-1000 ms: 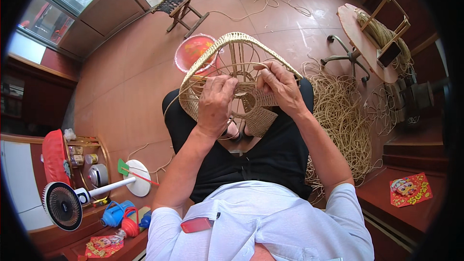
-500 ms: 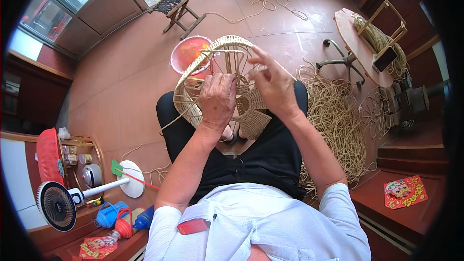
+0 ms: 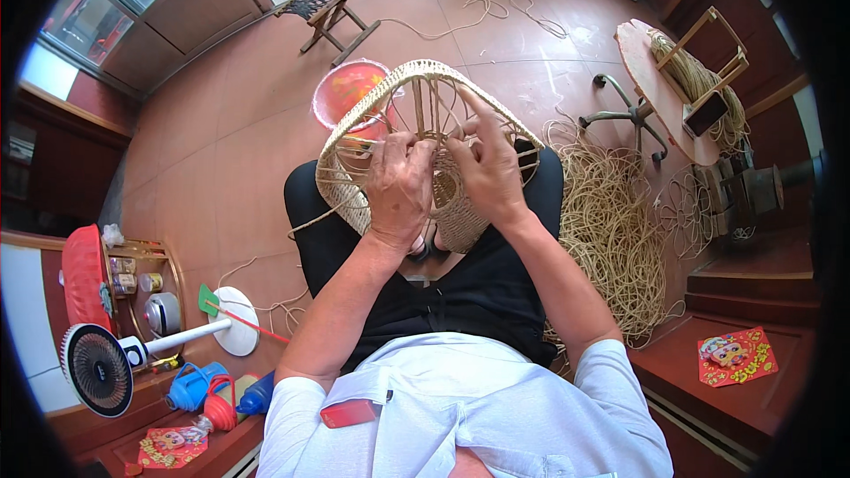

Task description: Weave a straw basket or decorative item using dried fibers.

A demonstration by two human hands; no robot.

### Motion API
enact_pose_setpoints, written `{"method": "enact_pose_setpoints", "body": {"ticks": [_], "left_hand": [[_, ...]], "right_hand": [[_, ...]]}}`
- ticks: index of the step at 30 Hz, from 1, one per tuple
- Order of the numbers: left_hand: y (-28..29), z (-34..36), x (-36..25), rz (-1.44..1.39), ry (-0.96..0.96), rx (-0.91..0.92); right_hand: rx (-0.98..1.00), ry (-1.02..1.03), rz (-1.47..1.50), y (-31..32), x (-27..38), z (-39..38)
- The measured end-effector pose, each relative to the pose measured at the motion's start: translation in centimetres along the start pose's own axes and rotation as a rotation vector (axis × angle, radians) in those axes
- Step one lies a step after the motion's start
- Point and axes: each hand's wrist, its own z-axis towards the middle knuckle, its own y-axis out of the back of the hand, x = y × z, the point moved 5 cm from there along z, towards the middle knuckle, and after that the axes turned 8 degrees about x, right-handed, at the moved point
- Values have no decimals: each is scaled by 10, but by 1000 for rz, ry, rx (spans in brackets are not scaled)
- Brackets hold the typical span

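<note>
A half-woven straw-cord basket (image 3: 347, 127) sits upright between my knees, with a braided rim and bare spokes showing through its far side. My left hand (image 3: 398, 184) is closed over the near part, its fingertips pinched together on the spokes and cord. Close beside it my right hand (image 3: 489, 168) reaches into the basket, index finger raised and the other fingers bent toward the left fingertips. What the right fingers grip is hidden. A loose cord end (image 3: 312, 228) sticks out on the left over my thigh.
A big heap of straw cord (image 3: 611, 239) covers the floor at my right. Beyond the basket are a red basin (image 3: 350, 93) and a folding stool (image 3: 329, 13). A round-topped table (image 3: 646, 62) stands far right; a white fan (image 3: 97, 370) is at left.
My right hand has moved down and left, its fingers now bent beside the left hand. The basket has turned or tipped, so its right rim shows more.
</note>
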Motion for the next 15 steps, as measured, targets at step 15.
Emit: {"method": "enact_pose_setpoints", "body": {"ticks": [15], "left_hand": [[-43, 22, -19, -191, -216, 109]], "right_hand": [[-884, -791, 344, 718, -180, -383]]}}
